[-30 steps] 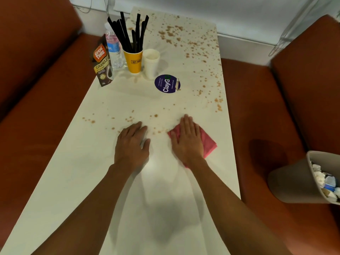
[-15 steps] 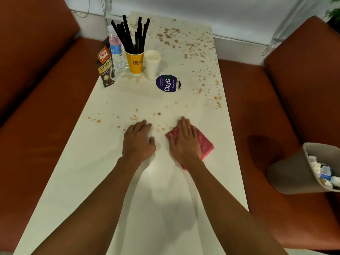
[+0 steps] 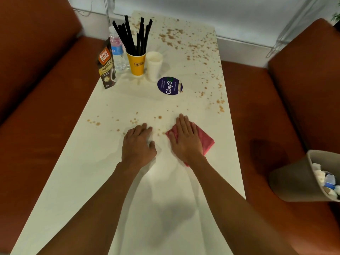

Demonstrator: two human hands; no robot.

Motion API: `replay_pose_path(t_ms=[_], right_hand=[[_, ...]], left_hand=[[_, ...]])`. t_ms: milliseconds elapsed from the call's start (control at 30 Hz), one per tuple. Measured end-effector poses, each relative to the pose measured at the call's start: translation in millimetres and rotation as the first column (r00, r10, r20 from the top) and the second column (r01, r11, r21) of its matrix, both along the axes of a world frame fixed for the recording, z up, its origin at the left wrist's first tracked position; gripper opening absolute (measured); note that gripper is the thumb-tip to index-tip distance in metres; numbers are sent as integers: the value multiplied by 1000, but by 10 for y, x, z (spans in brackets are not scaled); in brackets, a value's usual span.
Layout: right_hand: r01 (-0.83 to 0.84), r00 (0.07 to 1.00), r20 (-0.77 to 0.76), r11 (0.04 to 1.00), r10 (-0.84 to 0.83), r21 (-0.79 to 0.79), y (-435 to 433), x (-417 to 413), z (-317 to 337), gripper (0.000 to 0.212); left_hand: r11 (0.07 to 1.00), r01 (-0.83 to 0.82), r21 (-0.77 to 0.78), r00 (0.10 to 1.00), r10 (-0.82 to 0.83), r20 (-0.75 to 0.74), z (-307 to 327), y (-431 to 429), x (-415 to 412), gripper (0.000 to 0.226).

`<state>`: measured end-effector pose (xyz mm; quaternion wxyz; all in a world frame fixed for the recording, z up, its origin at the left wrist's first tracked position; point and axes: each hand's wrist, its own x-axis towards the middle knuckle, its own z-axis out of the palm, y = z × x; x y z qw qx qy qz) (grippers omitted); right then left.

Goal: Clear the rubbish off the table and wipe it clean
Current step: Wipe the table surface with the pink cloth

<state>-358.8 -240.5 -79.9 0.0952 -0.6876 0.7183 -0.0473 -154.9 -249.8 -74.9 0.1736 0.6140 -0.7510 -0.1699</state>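
Overhead, a long white desk (image 3: 77,177) runs away from the person toward a pale wall (image 3: 220,11), with a rust-orange upholstered bench on its left (image 3: 36,126) and another on its right (image 3: 266,116). Thin cables (image 3: 108,4) hang down the wall behind the far end.

Brown specks (image 3: 191,46) are scattered thickly over the far right part of the surface and thin out along the right edge. A sparser band of them (image 3: 134,120) lies just beyond both hands. The near half of the desk looks clean, carrying only soft shadows of the arms.

The right hand (image 3: 185,138) lies palm down on a pink cloth (image 3: 207,140), its fingers (image 3: 182,122) straight and together, pressing the cloth flat against the desk right of centre. The left hand (image 3: 138,144) rests just beside it on the bare surface, fingers (image 3: 141,128) relaxed and holding nothing.

At the far left stand a coffee granules pouch (image 3: 106,68), a water bottle (image 3: 117,52), a yellow cup (image 3: 137,64) full of black straws (image 3: 132,37) and a white cup (image 3: 154,66), grouped closely. A round purple sticker (image 3: 169,85) lies flat near the white cup.

On the right bench a beige bin (image 3: 294,183) leans, with crumpled rubbish (image 3: 325,179) inside.
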Motion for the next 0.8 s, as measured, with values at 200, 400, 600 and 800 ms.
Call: replay_pose_path(t_ms=[200,400,600,800], right_hand=[[-106,993,-57,994,106,9,316,-572,-24,73],[-53,999,-1,998,53,-27,-98,-60,-56,73],[-255,967,-13,967,255,-14,225,-639,-6,72],[39,998,46,999,-39,-14,-276,-31,-59,72]], left_hand=[[999,-21,-31,999,22,41,0,-1,-61,61],[990,-58,-131,998,58,-7,-139,-72,-66,51],[992,-86,-89,996,88,21,-58,-95,-138,50],[990,-76,-117,997,80,24,-67,-51,-142,49]])
